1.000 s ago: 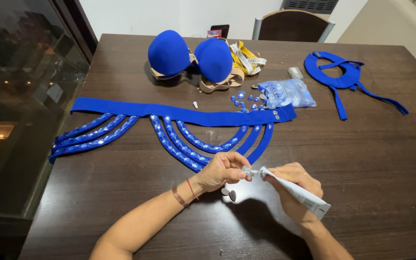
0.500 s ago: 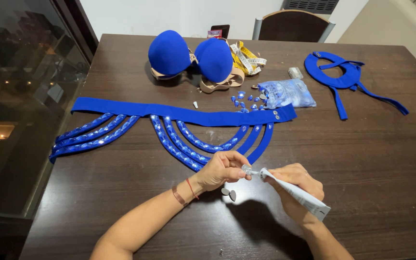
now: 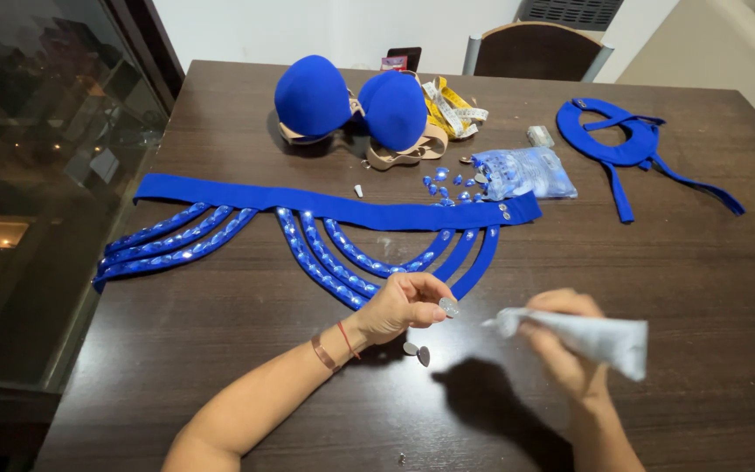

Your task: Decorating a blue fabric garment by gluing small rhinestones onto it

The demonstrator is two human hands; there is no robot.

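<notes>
Left hand [image 3: 399, 306] pinches a small clear gem [image 3: 449, 307] near the worktop's front edge; right hand [image 3: 565, 345] clenches the grey glue tube [image 3: 580, 336], nozzle just beside it. Gluing step, I'd say: next needs a steady dab on the gem's back.

My right hand [image 3: 561, 350] and its tube [image 3: 583, 336] are blurred. My left grip [image 3: 404, 301] hides most of the gem [image 3: 449, 307]. The speck [image 3: 402, 457] on the desk [image 3: 220, 350] is too small to tell. The chair [image 3: 535, 39] is cut off.

Bare forearms; left wrist wears a thin red string and copper bangle [image 3: 322, 352]
</notes>
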